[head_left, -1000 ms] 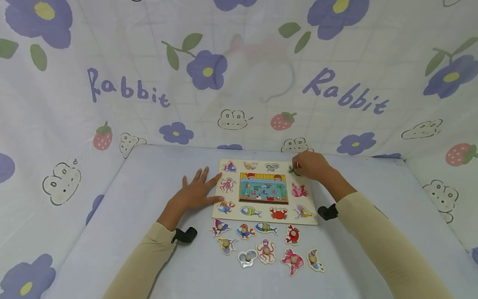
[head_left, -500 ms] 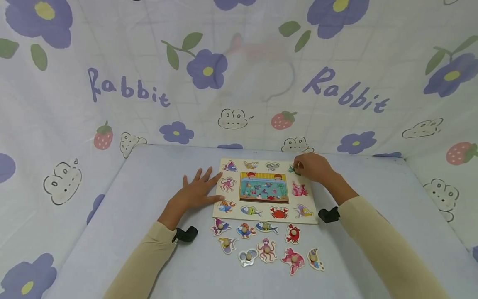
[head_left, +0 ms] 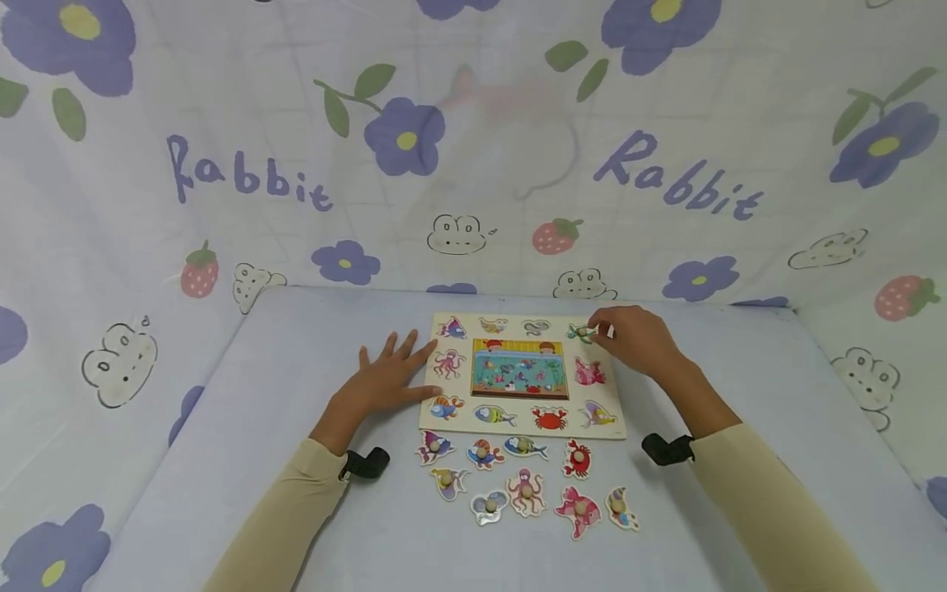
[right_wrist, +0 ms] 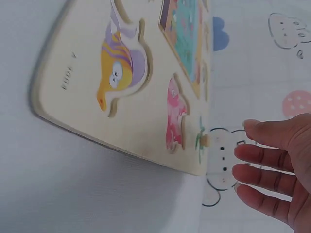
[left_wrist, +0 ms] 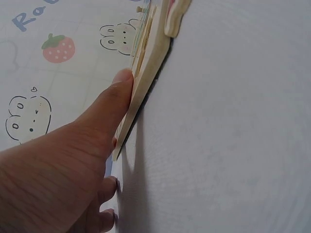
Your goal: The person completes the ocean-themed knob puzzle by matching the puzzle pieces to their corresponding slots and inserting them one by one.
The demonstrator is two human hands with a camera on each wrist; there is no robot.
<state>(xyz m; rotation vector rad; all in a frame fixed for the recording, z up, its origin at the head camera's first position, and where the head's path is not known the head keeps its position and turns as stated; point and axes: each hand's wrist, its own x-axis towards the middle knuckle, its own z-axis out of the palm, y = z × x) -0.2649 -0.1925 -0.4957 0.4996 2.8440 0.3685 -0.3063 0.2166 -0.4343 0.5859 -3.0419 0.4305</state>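
The right hand (head_left: pixel 636 339), fingers loosely extended and holding nothing, is just beside the knobbed green piece (head_left: pixel 580 333) at the puzzle board's (head_left: pixel 608 393) far right corner. The left hand (head_left: pixel 381 382) is spread, thumb touching the board's left edge. Loose knobbed pieces (head_left: pixel 526 493) lie before its near edge. Pale tabletop (head_left: pixel 296 312) extends to both sides, reaching printed cloth walls (head_left: pixel 510 189).

The puzzle board (head_left: pixel 524 422) looks to me like pale, smooth, matt wood, bare along its edges. Nearer the front edge of the surface (head_left: pixel 392 543), which seems matt whitish cloth, the loose pieces (head_left: pixel 577 469) look like printed wood with plain wooden knobs (head_left: pixel 580 509). Behind the far edge hangs creased printed fabric (head_left: pixel 510 156).
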